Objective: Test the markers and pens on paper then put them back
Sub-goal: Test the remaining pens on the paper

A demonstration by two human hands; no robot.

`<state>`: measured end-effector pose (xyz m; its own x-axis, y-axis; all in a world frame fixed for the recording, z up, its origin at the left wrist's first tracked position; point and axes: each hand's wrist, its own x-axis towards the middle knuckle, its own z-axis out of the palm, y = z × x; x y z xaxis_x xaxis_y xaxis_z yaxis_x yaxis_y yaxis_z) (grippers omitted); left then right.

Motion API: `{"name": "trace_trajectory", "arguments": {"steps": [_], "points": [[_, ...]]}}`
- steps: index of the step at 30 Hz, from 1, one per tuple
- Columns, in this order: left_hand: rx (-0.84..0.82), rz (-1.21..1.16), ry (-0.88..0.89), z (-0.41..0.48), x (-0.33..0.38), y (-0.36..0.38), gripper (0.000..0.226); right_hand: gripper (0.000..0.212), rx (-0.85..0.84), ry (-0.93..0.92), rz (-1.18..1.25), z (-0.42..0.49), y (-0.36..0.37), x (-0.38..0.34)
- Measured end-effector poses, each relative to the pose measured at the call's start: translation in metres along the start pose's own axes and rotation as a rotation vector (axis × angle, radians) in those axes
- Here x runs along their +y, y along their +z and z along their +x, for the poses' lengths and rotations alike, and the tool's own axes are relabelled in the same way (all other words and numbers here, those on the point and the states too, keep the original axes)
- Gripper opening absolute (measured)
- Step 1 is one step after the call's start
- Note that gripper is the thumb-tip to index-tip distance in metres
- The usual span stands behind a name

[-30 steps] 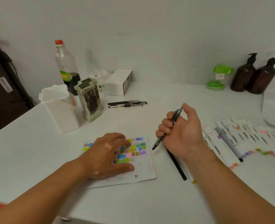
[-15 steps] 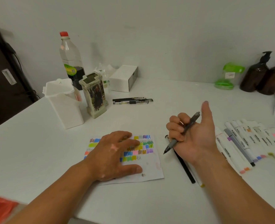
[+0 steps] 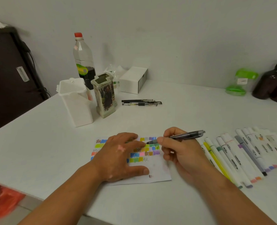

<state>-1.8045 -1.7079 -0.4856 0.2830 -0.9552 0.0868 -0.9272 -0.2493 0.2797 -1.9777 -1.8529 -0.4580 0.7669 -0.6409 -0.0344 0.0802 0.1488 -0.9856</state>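
A white paper covered with coloured swatches lies on the white table. My left hand lies flat on it, fingers spread, pressing it down. In my right hand I pinch a grey-black pen, its tip over the upper right swatches, just ahead of my left fingertips. A row of white markers lies on the table right of that hand. Three dark pens lie farther back. A white holder and a patterned holder stand at back left.
A bottle with a red cap and a white box stand by the wall. A green-lidded jar and brown pump bottles sit at back right. A dark case stands left of the table edge. An orange bag lies below.
My right hand turned the pen into a writing grip and carried it left, bringing the tip down over the paper. My left hand stayed on the paper.
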Motion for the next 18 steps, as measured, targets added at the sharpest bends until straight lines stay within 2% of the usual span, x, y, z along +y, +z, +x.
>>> {"name": "trace_trajectory", "arguments": {"steps": [1,4,7,13,18], "points": [[0.003,0.004,0.002,0.0,0.0,0.0,0.092,0.019,-0.008,0.001,-0.036,0.0,0.001,0.003],[0.014,0.004,0.008,0.0,-0.002,0.001,0.091,0.006,-0.029,-0.018,-0.125,-0.002,0.006,0.006],[0.023,0.003,0.01,0.001,-0.002,0.003,0.09,0.014,-0.053,-0.009,-0.213,-0.005,0.009,0.007],[0.017,-0.002,-0.002,0.001,-0.003,0.004,0.092,0.007,0.077,-0.025,-0.618,-0.007,0.011,0.01],[0.01,-0.005,-0.007,0.001,-0.003,0.004,0.092,0.011,0.079,-0.025,-0.659,-0.008,0.013,0.008]]}}
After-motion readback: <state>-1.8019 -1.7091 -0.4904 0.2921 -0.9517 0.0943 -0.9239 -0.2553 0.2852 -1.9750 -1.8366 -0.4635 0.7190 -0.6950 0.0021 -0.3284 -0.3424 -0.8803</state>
